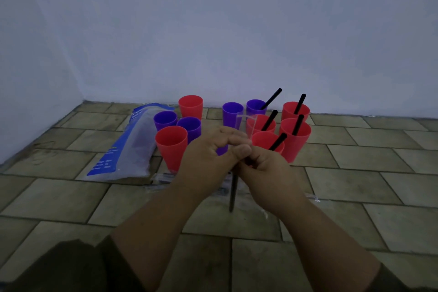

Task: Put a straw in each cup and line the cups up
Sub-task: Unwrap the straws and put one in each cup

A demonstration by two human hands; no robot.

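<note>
Several red and purple cups stand on the tiled floor near the wall. On the right, several cups, such as a red cup [295, 136] and a purple cup [256, 106], each hold a black straw [272, 98]. On the left, a red cup [171, 147] and a purple cup [165, 119], among others, hold none. In front of the cups my left hand [206, 161] pinches a clear plastic wrapper [244, 123]. My right hand [263, 168] grips a black straw [233, 192] that points down toward the floor.
A blue and clear straw bag [128, 147] lies on the floor left of the cups. Clear discarded wrappers [161, 178] lie under my hands. The wall [213, 31] stands right behind the cups, with a corner at the left.
</note>
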